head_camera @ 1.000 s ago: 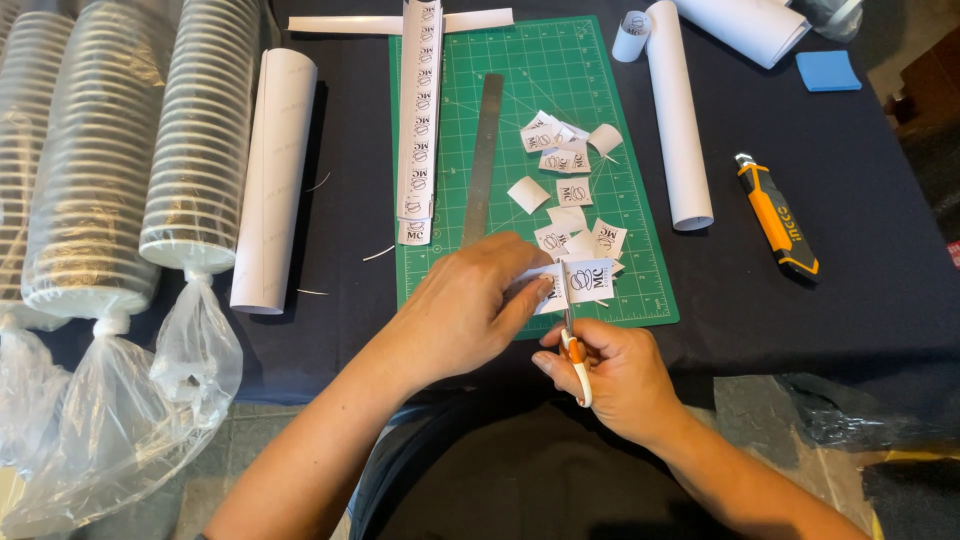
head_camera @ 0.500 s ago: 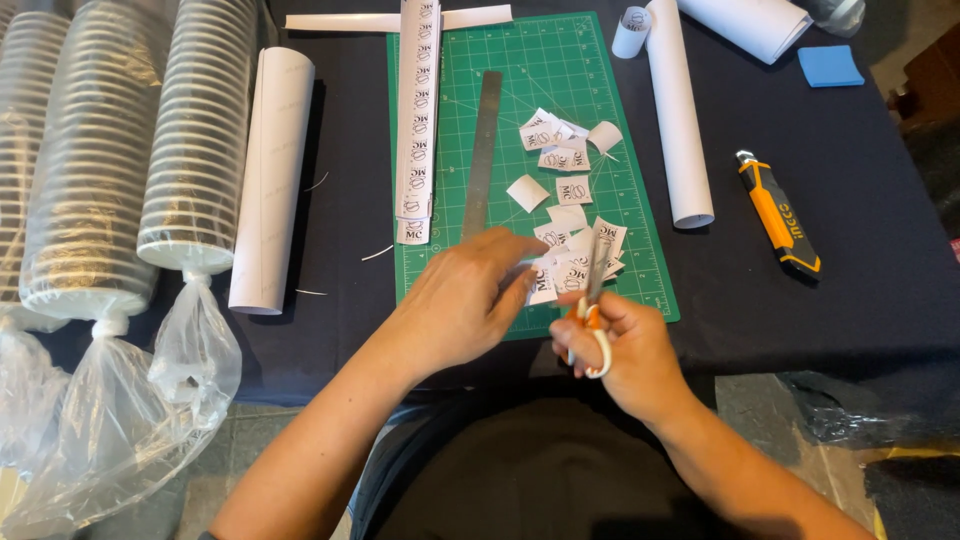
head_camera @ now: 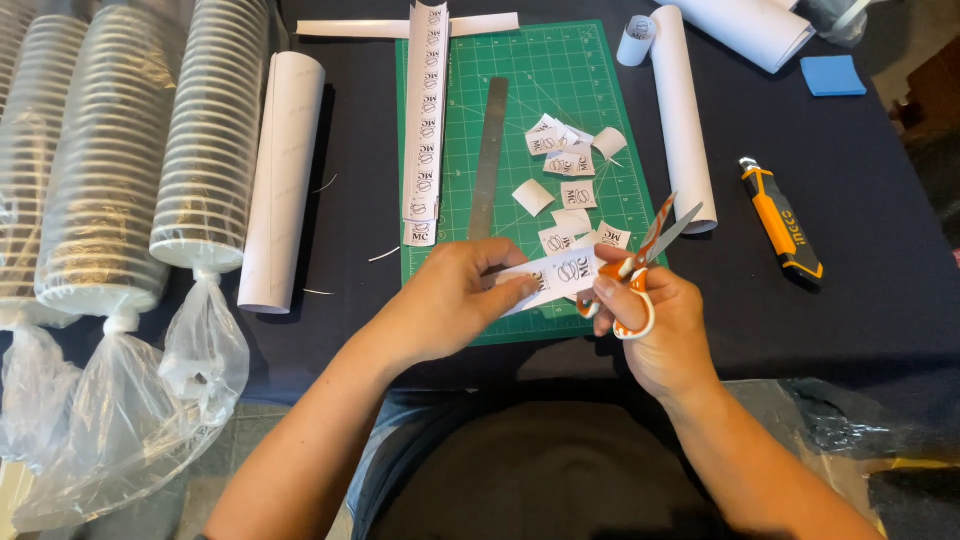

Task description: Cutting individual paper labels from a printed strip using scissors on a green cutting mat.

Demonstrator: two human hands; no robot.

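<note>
**Scissors open again, next label up**

Short white printed paper strip [head_camera: 555, 272] is pinched in the left hand [head_camera: 450, 300]. Right hand [head_camera: 655, 325] grips orange-handled scissors [head_camera: 640, 265], blades reopened since a moment ago, past the strip's right end. Cut labels [head_camera: 565, 160] lie beyond both hands on the green cutting mat [head_camera: 540, 80].

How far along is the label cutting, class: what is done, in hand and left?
Done: a pile of cut labels lies on the green mat. In hand: the left hand holds a short strip; the right hand holds open scissors beside it. Left: a long uncut strip lies on the mat.
</note>
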